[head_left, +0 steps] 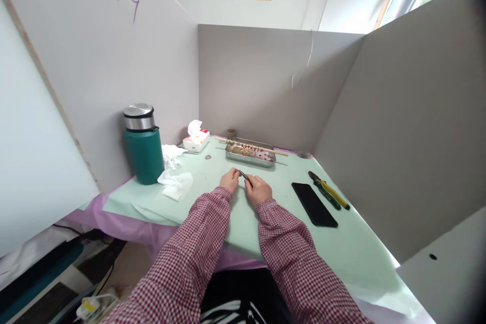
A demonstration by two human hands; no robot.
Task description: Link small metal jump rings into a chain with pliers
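Note:
My left hand (230, 180) and my right hand (258, 190) rest close together on the pale green table cover (243, 223), both in red checked sleeves. Between them they pinch a small dark metal tool (243, 174), too small to name; fingers of both hands are curled round it. Just beyond the hands stands a metal tray (250, 154) filled with small mixed pieces. A thin wooden stick (252, 146) lies across the tray's top.
A green flask (143, 144) with a steel lid stands at the left, with crumpled tissues (175, 184) and a tissue pack (196, 138) near it. A black phone (314, 204) and green-yellow pliers (328, 191) lie at the right. Grey partition boards wall the table on three sides.

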